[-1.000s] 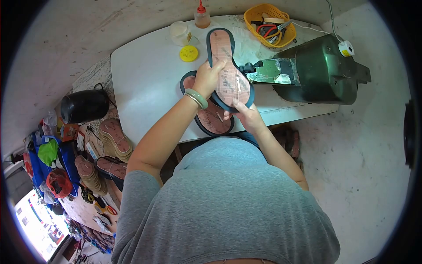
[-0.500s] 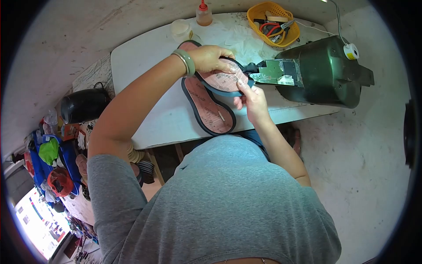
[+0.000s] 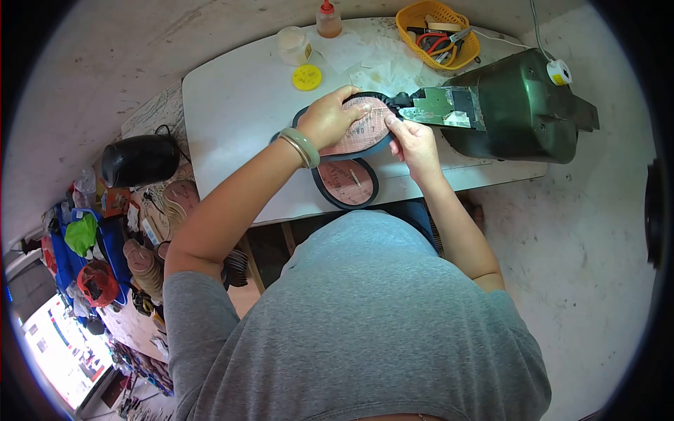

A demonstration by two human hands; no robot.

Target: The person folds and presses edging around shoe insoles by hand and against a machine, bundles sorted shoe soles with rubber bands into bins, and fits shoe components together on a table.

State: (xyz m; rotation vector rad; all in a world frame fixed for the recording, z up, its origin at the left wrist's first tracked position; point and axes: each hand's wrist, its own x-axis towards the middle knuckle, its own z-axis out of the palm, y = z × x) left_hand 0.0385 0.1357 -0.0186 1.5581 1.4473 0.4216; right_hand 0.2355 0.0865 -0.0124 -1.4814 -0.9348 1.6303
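My left hand [image 3: 328, 121] wraps over the middle of a pink sole with a dark rim [image 3: 365, 130], fingers on its upper face. At the sole's right end, my right hand [image 3: 414, 142] pinches the rim. The far edge of this sole touches or nearly touches the black tip of the green machine [image 3: 512, 109]; the exact contact is hidden. Below it a second dark-rimmed pink sole [image 3: 347, 184] lies on the white table [image 3: 242, 112], partly covered by the first.
A yellow basket of tools [image 3: 404, 22] stands at the back, left of the machine body. Near it are a red-tipped bottle [image 3: 328, 22], a clear jar [image 3: 292, 46] and a yellow lid [image 3: 307, 77]. Stacked soles [image 3: 144, 270] and a black cylindrical object [image 3: 140, 161] are at the left.
The held sole has turned from nearly upright in view to lying sideways, its edge at the machine tip. My left hand has shifted over it, and my right hand has moved up and right.
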